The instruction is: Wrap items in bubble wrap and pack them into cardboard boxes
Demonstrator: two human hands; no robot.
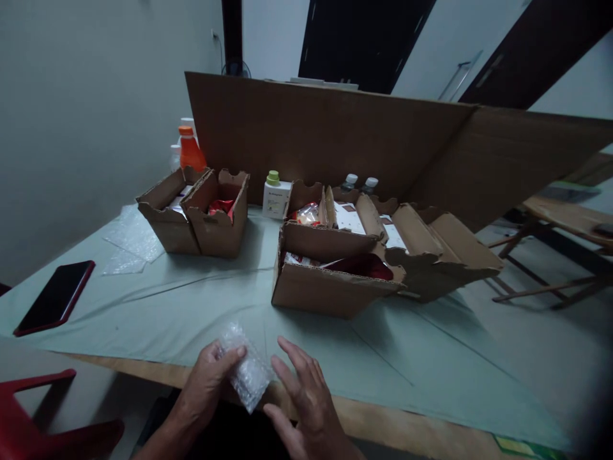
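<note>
My left hand [207, 378] is closed around a small bundle wrapped in clear bubble wrap [249, 374] at the near edge of the table. Beside it on the right, my right hand [306, 402] has its fingers stretched out and spread, touching the bundle's right side. What is inside the wrap is hidden. Both hands sit over the pale green cloth [191, 306] covering the table.
Open cardboard boxes with packets stand ahead [330, 281] and at the left [196, 211]. A tall cardboard sheet [335, 134] stands behind them, with bottles [190, 150] and a white bottle [275, 195]. A dark phone [55, 297] and bubble wrap sheets [131, 239] lie left. Red chair [43, 415] below.
</note>
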